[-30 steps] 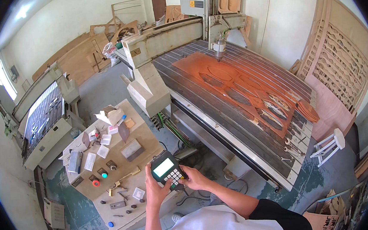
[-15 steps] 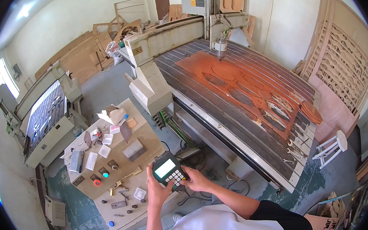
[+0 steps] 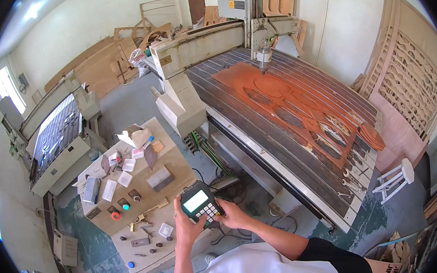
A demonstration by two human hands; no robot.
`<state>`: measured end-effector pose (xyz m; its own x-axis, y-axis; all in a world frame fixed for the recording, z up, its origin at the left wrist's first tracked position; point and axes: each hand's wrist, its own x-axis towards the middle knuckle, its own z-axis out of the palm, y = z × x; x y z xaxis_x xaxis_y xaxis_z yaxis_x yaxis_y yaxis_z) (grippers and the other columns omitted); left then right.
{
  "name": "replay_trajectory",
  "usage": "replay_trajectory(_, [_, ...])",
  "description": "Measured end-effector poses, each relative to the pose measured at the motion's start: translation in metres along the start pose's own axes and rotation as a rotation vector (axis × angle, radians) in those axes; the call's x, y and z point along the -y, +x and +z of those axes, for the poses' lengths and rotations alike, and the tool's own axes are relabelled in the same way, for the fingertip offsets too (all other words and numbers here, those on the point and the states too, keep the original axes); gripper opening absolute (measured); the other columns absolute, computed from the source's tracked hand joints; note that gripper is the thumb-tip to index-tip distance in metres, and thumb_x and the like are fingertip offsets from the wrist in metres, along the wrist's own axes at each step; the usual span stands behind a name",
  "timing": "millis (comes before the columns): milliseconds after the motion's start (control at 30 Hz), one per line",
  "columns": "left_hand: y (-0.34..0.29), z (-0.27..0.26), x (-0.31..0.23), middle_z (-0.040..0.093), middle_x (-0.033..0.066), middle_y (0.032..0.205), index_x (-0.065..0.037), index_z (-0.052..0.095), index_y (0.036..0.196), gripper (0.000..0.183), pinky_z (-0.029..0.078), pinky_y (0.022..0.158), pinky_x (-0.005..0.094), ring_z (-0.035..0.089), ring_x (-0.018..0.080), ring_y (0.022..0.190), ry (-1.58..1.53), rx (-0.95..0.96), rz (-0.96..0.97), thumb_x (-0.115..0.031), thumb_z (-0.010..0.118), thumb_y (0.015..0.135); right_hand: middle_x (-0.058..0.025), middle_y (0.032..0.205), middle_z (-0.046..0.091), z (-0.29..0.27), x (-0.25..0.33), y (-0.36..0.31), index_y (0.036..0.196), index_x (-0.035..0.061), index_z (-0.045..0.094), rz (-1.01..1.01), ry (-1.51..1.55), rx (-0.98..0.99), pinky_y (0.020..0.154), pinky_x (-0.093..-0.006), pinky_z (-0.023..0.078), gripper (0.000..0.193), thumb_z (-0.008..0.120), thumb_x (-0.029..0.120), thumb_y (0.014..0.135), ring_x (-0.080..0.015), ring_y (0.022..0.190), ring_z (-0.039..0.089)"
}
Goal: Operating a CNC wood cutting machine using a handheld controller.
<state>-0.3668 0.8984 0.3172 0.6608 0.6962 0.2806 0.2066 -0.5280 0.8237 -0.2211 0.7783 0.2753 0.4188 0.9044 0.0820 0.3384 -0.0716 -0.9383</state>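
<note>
Holding one black keypad (image 3: 196, 201), with lit screen and pale keys, low in the middle of the view. Wrapped around its left edge with the left hand (image 3: 186, 230), thumb over the lower keys; wrapped around its right edge with the right hand (image 3: 233, 215). Cannot tell pressed keys from unpressed. Standing left of the keypad: one desk (image 3: 177, 157), bearing a red button (image 3: 115, 216), a green button (image 3: 126, 207), a grey box (image 3: 91, 190) and a blue cap (image 3: 131, 264). Standing beyond, to the right: one cutting machine (image 3: 198, 48), with a slotted bed (image 3: 226, 110) carrying an orange board (image 3: 239, 76), pierced by large openings. Hanging over the board: one drill head (image 3: 264, 60). Laid at the bed's near right end: several wrenches (image 3: 349, 182). Set on the floor, far right: one white stool (image 3: 407, 171). Leaning on the right wall: one wooden panel (image 3: 403, 75), with wavy cut-outs.
</note>
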Motion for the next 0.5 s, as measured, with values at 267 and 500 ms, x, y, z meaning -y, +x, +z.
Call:
replay_trajectory(267, [0.0002,0.0016,0.0046,0.061,0.0225,0.113,-0.003,0.014,0.144,0.098,0.051,0.090,0.0402,0.064,0.0324,0.103,0.048,-0.005,0.037,0.001,0.076,0.068,-0.0217,0.111,0.063,-0.0032,0.0024,0.0007,0.135,-0.0042,0.042,0.038,-0.046,0.045,0.071,-0.0360,0.056,0.063,0.073,0.008,0.081,-0.0294,0.092,0.067])
replay_trajectory(500, [0.0011,0.0009,0.0042,0.061,0.0224,0.113,-0.004,0.014,0.144,0.098,0.051,0.090,0.0399,0.064,0.0322,0.103,0.042,0.002,0.034,0.001,0.076,0.068,-0.0216,0.111,0.063,-0.0026,0.0004,0.0012,0.136,-0.0048,0.042,0.045,-0.022,0.054,0.072,-0.0351,0.056,0.065,0.074,0.008,0.081,-0.0274,0.091,0.067])
